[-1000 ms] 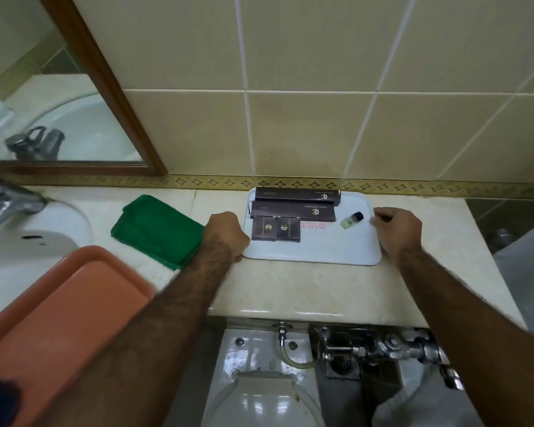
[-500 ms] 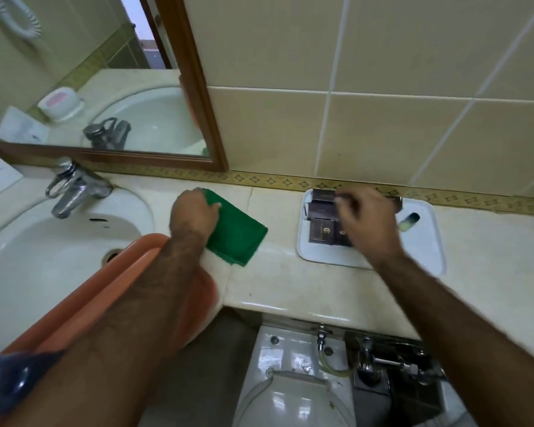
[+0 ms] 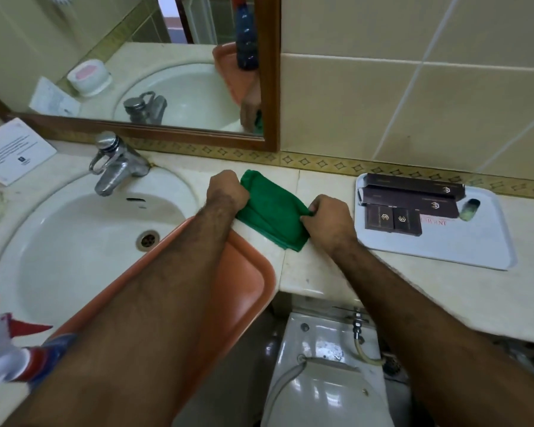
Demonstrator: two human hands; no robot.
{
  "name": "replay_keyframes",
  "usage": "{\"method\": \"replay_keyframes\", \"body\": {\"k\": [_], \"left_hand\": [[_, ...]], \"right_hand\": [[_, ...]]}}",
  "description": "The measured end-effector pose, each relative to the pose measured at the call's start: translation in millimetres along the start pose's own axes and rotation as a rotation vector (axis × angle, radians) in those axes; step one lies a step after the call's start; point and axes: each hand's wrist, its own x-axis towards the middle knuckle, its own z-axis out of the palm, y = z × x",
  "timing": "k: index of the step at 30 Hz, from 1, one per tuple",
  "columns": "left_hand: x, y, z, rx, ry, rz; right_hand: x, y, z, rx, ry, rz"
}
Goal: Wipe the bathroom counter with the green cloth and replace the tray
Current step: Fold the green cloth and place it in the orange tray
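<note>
A folded green cloth (image 3: 272, 211) lies on the beige counter (image 3: 444, 291) between the sink and the white tray. My left hand (image 3: 227, 192) grips the cloth's left edge. My right hand (image 3: 330, 220) pinches its right edge. The white tray (image 3: 463, 251) sits to the right against the wall, carrying dark toiletry boxes (image 3: 413, 198) and a small green bottle (image 3: 468, 209).
An orange tray (image 3: 247, 278) rests over the sink's (image 3: 74, 241) right rim, under my left forearm. A chrome tap (image 3: 114, 164) stands behind the basin. A spray bottle (image 3: 10, 349) shows at the lower left. A paper card (image 3: 11, 151) lies far left. A toilet (image 3: 324, 380) is below the counter edge.
My right hand left the white tray and moved left onto the green cloth. The left hand stays on the cloth. The view shifted left toward the sink.
</note>
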Motion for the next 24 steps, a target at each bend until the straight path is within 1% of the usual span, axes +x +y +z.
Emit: {"method": "replay_keyframes", "body": {"k": [4,7,9,11,12,14,16,18,20,22,24], "left_hand": [[-13.8,-6.7,-19.8,-0.342,0.093,0.002],[-31.5,-16.4,-42.7,-0.69,0.138,0.005],[-45.0,-27.5,-59.5,-0.94,0.142,-0.037],[-57.7,-43.4,-76.1,-1.056,0.216,-0.071],[-62.6,-52.1,-83.0,-1.061,0.255,-0.076],[-75.2,-69.7,-93.0,-0.911,0.335,-0.083],[-86.1,-83.6,-93.1,-0.694,0.344,-0.103],[-93.1,-93.0,-82.9,-0.522,0.271,-0.128],[-95.1,-101.8,-67.5,-0.41,0.173,-0.176],[-95.9,-109.0,-52.4,-0.358,0.12,-0.21],[-99.3,-115.8,-39.4,-0.296,0.095,-0.24]], "right_hand": [[-18.3,-22.3,-7.8,0.356,0.051,0.049],[-35.5,-48.6,-24.7,0.652,0.07,-0.001],[-47.4,-67.0,-35.2,0.904,0.006,-0.001],[-61.3,-80.7,-38.2,1.067,-0.1,0.041],[-67.5,-84.0,-35.0,1.097,-0.156,0.068],[-81.2,-84.8,-21.7,1.047,-0.251,0.124],[-94.6,-78.4,-4.0,0.917,-0.293,0.156],[-105.4,-68.7,12.0,0.743,-0.296,0.172],[-112.9,-59.1,24.3,0.545,-0.305,0.162],[-118.2,-52.2,33.5,0.33,-0.296,0.089],[-120.2,-45.8,39.1,-0.009,-0.245,-0.054]]}}
